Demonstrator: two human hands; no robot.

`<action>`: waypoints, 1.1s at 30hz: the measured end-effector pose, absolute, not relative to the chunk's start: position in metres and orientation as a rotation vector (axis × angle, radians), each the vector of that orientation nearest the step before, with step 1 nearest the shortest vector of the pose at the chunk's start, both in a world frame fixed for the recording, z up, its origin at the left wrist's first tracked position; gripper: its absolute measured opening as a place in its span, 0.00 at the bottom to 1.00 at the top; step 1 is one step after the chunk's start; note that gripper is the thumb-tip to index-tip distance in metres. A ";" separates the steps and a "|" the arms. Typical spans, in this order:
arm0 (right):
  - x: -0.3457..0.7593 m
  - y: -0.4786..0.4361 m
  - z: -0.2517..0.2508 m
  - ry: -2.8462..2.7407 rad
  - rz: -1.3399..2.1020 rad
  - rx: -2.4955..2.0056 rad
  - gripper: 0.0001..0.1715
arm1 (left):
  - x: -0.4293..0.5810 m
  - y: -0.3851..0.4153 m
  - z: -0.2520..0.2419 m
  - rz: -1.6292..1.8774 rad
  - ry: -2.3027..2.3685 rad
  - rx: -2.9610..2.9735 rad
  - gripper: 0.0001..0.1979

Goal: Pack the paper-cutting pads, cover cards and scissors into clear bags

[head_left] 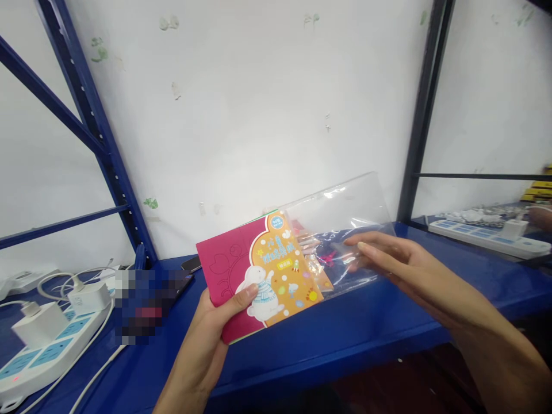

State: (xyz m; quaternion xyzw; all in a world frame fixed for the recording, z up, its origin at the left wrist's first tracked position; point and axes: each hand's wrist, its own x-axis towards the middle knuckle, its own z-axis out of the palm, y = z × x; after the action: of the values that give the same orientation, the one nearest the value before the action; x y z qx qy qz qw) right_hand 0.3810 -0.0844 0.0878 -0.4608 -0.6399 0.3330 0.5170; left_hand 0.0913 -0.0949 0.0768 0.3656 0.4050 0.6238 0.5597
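Note:
My left hand (215, 325) grips the lower left corner of a pink and orange booklet (259, 276) with a white rabbit on its cover, thumb on top. The booklet's right end sits inside a clear plastic sleeve (345, 213). My right hand (397, 267) holds the sleeve from the right, its fingers stretched along the plastic and pinching it. Both are held just above the blue shelf (328, 339).
A white power strip (47, 351) with chargers and cables lies at the left. A blurred patch (146, 302) covers something beside it. Another power strip (487, 236) lies at the far right. Blue rack posts (99, 132) and a dark post (420, 115) frame the white wall.

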 end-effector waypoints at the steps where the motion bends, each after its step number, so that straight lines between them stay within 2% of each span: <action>1: 0.381 -0.084 0.088 -1.536 0.808 -1.104 0.19 | 0.091 -0.094 0.076 1.477 0.946 0.867 0.34; 9: 0.388 -0.078 0.088 -1.674 0.854 -1.209 0.18 | 0.088 -0.089 0.071 1.486 0.960 0.992 0.35; 15: 0.396 -0.054 0.079 -1.865 0.951 -1.282 0.20 | 0.089 -0.071 0.051 1.372 0.952 1.160 0.28; 22: 0.419 -0.031 0.059 -1.944 0.991 -1.292 0.25 | 0.095 -0.055 0.028 1.418 0.937 1.132 0.37; 29: 0.429 -0.031 0.058 -1.984 0.992 -1.242 0.21 | 0.098 -0.052 0.020 1.285 0.973 1.178 0.27; 33: 0.432 -0.030 0.057 -2.029 0.976 -1.269 0.20 | 0.101 -0.052 0.019 1.281 0.979 1.193 0.24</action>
State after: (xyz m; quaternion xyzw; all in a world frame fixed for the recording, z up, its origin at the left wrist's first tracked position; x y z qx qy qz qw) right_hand 0.4325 -0.0303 0.0569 -0.4722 -0.7548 0.3631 0.2749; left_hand 0.1007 -0.0525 0.0194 0.5013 0.4116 0.5383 0.5381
